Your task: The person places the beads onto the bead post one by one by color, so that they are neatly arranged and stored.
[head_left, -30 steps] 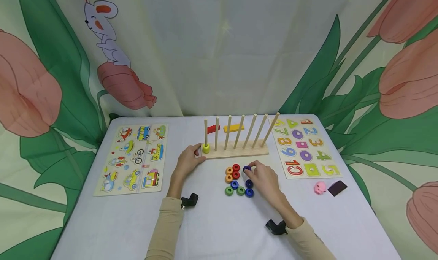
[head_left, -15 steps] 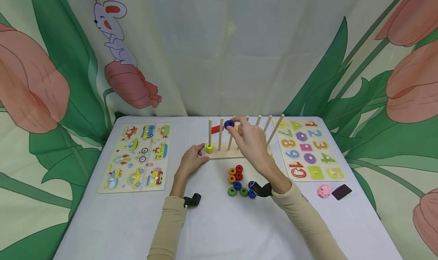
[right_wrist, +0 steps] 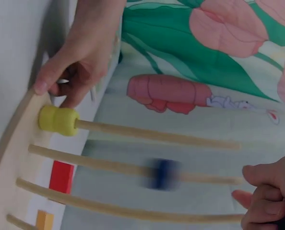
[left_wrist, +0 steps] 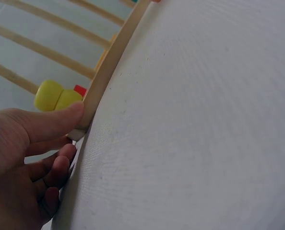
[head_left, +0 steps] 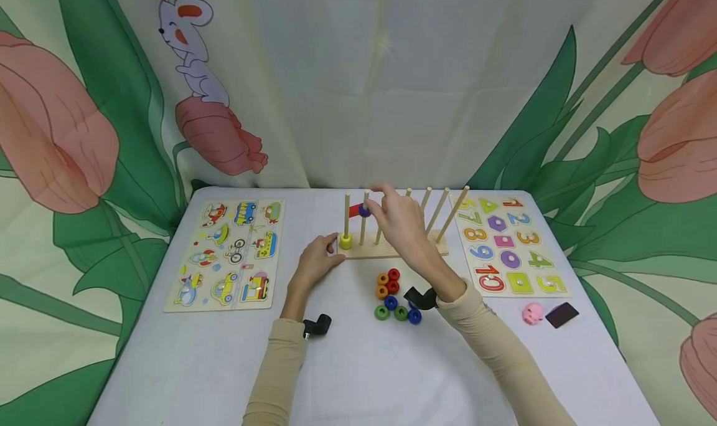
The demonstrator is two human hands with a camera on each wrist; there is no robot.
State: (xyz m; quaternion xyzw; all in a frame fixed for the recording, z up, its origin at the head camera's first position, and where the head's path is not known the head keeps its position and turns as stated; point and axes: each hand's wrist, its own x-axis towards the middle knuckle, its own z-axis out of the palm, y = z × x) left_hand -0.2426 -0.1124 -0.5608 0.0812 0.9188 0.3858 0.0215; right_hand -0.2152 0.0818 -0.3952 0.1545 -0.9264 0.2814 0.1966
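A wooden peg stand [head_left: 366, 249] with a row of upright pegs stands at the back of the table. My left hand [head_left: 318, 261] grips its left end, the thumb on the front edge in the left wrist view. Yellow rings [head_left: 345, 241] sit at the bottom of the leftmost peg. On the second peg a dark blue ring [right_wrist: 164, 174], blurred in the right wrist view, is partway down the shaft. My right hand [head_left: 404, 223] is beside that peg's top, apart from the ring, thumb and forefinger spread and holding nothing. It hides some pegs in the head view.
Loose orange, red, green and blue rings [head_left: 390, 302] lie in front of the stand. A red block [right_wrist: 62, 176] and a yellow-orange block [right_wrist: 44, 220] are behind it. A vehicle puzzle board [head_left: 229, 255] lies left, a number board [head_left: 506, 245] right, near a pink pig toy [head_left: 532, 313].
My right hand picked up a dark blue ring from the table, carried it up and left to the second peg, and let it go. The left hand stays on the stand.
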